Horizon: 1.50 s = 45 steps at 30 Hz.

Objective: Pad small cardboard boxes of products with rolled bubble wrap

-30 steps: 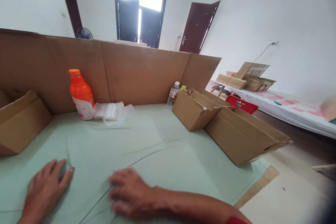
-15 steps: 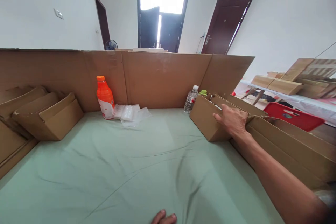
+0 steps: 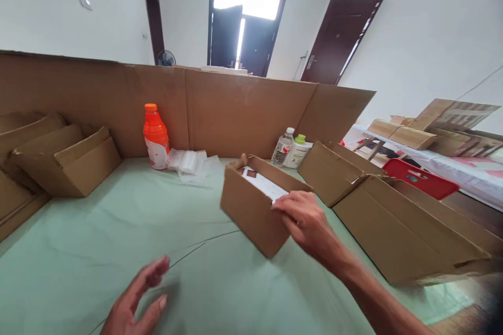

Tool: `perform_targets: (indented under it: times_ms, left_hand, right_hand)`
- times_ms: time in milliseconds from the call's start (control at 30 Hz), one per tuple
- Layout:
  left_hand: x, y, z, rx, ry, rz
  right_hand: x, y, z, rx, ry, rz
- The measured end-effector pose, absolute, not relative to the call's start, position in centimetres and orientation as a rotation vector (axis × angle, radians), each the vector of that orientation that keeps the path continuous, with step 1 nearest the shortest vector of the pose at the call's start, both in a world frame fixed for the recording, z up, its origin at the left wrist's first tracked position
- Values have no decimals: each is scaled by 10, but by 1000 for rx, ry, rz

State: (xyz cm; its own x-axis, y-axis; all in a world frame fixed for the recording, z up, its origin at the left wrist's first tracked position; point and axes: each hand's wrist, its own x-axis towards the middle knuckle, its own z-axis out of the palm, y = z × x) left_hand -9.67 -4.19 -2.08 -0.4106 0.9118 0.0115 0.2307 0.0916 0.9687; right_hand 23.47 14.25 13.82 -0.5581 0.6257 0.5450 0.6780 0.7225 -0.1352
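From where I stand, the right hand (image 3: 302, 213) has the near end of a cardboard box (image 3: 249, 220) pinched at its rim, out in the middle of the green-covered desk (image 3: 204, 293). The left hand (image 3: 135, 298) is empty, thumb and fingers apart, well short of the box. With only one end gripped, the box could swing or tip, I'd say, spilling the white contents (image 3: 264, 184); the thin rim might also bend. A swing to the far side could knock the clear bottle (image 3: 282, 149). Its label shows a red mark; the green-capped white bottle (image 3: 297, 156) carries dark lettering (far too small for my eyes), and I can read nothing on the orange bottle (image 3: 156, 138) either.
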Motion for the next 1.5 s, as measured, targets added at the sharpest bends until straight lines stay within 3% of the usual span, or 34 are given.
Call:
perform_targets:
  times_ms: [133, 267, 433, 600, 900, 1133, 1233, 1367, 1500]
  left_hand:
    - [-110, -41, -9, 1146, 1863, 1367]
    - [-110, -46, -17, 1102, 1917, 1363]
    - [-97, -40, -29, 1057, 1921, 1335]
    - [-105, -31, -46, 1044, 2013, 1326]
    - [-123, -56, -42, 850, 2206, 1301]
    - [-127, -54, -38, 756, 2097, 1450]
    - [-123, -50, -36, 686, 2036, 1561]
    - [-126, -47, -38, 677, 1984, 1547]
    - [-133, -45, -40, 768, 1962, 1513]
  right_hand:
    - [231, 94, 133, -768, -2173, 287]
    - [246, 86, 89, -1112, -1571, 579]
    - [226, 76, 24, -1365, -1543, 1172]
    - [185, 63, 7, -1413, -1543, 1246]
    - [159, 49, 30, -1204, -1762, 1356]
    - [155, 63, 30, -1068, -1987, 1305]
    - [167, 86, 44, -949, -2132, 984]
    - [175, 118, 119, -768, -2192, 384]
    - [144, 128, 193, -435, -2765, 131]
